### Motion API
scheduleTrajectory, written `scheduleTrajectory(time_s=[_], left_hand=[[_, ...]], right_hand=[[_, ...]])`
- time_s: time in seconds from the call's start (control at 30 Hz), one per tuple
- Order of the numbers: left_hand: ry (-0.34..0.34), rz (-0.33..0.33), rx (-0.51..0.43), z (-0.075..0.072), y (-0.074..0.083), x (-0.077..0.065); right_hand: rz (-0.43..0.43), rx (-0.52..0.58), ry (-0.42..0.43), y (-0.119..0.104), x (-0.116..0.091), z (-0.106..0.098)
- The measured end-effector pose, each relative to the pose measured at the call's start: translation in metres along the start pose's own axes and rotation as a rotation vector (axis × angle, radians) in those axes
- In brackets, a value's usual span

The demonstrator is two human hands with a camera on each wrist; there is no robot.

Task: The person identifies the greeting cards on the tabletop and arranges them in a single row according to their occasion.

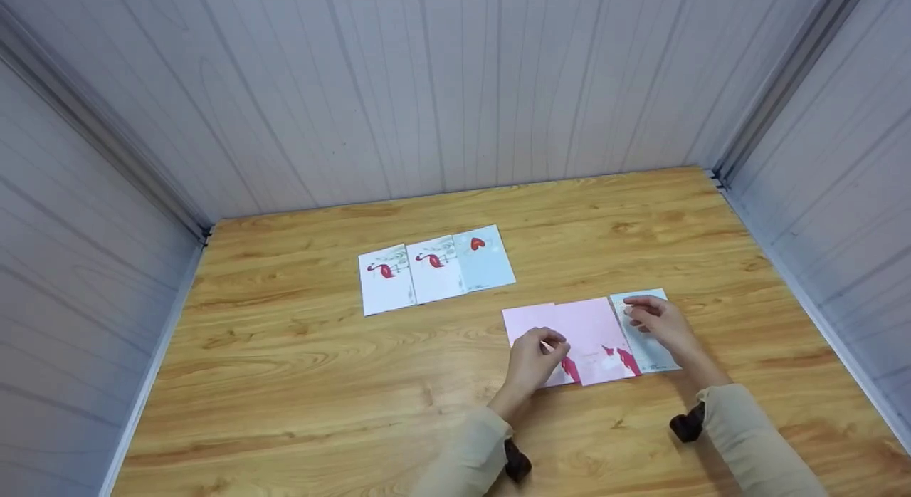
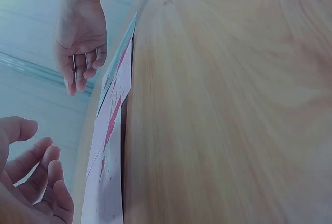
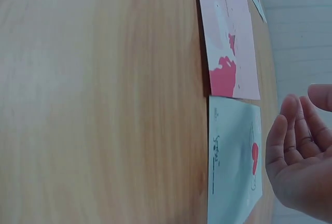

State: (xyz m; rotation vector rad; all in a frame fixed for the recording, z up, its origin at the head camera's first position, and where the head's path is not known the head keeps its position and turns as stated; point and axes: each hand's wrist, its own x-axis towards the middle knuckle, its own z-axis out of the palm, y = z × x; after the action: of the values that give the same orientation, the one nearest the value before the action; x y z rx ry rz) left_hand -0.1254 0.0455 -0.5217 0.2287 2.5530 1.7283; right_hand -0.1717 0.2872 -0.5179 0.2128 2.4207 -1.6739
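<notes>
Two pink cards (image 1: 587,330) with darker pink prints lie side by side on the near right of the table. Beside them on the right is a pale blue card (image 3: 233,151) bearing a red mark and small lettering. My left hand (image 1: 534,358) hovers over the left pink card, partly covering it, its fingers loosely bent around nothing. Above the pale blue card hangs my right hand (image 1: 658,322), also with bent fingers and nothing in them. Both hands appear apart from the cards in the wrist views, where the left hand (image 2: 36,177) and right hand (image 3: 303,151) show bare palms.
Farther back stands a second row: two white flamingo cards (image 1: 388,290) (image 1: 435,287) and a pale blue card (image 1: 487,269) with a red heart. The wooden table (image 1: 285,383) is bounded by panelled walls (image 1: 455,91) at the back and sides.
</notes>
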Motion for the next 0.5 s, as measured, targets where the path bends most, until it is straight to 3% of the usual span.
scheduleTrajectory(time_s=[0.13, 0.27, 0.5], left_hand=[[0.03, 0.02, 0.009, 0.009, 0.003, 0.003], [0.065, -0.006, 0.011, 0.018, 0.008, 0.006], [0.082, -0.036, -0.007, 0.034, 0.014, 0.013]], right_hand=[[0.008, -0.007, 0.02, 0.005, 0.002, -0.009], [0.003, -0.024, 0.032, 0.008, 0.005, -0.019], [0.133, -0.007, 0.115, 0.008, 0.013, -0.033]])
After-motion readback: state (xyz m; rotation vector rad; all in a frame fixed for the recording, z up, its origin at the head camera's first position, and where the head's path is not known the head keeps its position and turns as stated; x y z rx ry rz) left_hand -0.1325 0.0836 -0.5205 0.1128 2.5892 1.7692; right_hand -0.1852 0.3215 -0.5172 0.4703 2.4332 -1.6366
